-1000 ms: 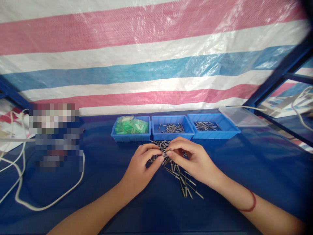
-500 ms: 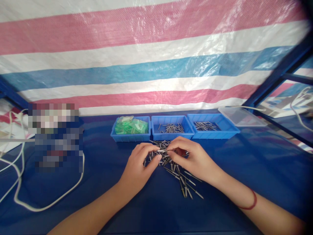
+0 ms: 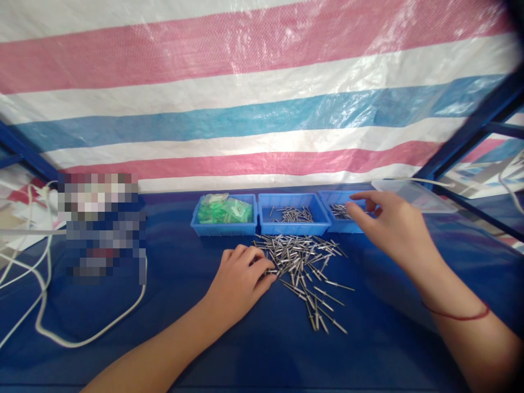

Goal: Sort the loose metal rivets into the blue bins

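A loose pile of small metal pins lies on the blue table in front of three blue bins. My left hand rests at the pile's left edge, fingers curled with their tips among the pins. My right hand is raised over the right bin, fingers apart above the pins inside it; nothing shows between them. The middle bin also holds metal pins. The left bin holds green plastic pieces.
A clear plastic lid lies to the right of the bins. White cables loop across the table's left side beside a blurred-out patch. A striped tarp hangs behind, and blue frame bars rise on the right.
My right hand left the pile and moved up and right to the right bin, opening its fingers. My left hand stayed at the pile's left edge.
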`<state>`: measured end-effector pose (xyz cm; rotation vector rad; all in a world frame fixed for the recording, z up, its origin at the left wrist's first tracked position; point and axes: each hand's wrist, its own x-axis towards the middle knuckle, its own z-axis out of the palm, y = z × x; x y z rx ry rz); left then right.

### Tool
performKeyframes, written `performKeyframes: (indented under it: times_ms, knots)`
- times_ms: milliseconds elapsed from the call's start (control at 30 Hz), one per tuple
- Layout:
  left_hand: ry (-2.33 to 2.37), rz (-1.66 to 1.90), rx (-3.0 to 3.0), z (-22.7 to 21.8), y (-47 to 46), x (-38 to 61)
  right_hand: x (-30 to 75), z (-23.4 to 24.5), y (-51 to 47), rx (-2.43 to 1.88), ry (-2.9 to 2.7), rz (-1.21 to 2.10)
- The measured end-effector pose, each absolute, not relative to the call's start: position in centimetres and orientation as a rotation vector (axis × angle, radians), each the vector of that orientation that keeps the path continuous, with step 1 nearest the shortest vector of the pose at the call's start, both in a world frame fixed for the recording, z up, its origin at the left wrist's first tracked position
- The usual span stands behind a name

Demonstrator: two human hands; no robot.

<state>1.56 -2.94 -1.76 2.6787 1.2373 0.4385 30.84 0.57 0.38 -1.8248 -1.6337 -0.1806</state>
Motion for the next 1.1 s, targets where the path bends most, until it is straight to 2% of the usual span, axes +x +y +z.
performKeyframes:
  times_ms: [233,367,833,1100]
  knots:
    - [1.226,0.427,2.709,-2.1,-2.6,1.6,25.6,0.4,-1.7,-1.253,-1.991,0.113]
    - [1.202,0.424,2.707,-2.0,-2.3,1.6,23.4,-0.2,-2.8,-1.074,-2.201,0.347]
    - [1.147,0.68,2.461,-1.0,-2.7,1.8,21.6,-1.8,-3.2,-1.032,-2.373,0.443]
    - [1.15,0.866,2.349,-0.7,-2.7,1.7,21.4,-1.7,-2.9,-0.981,-2.142,0.642]
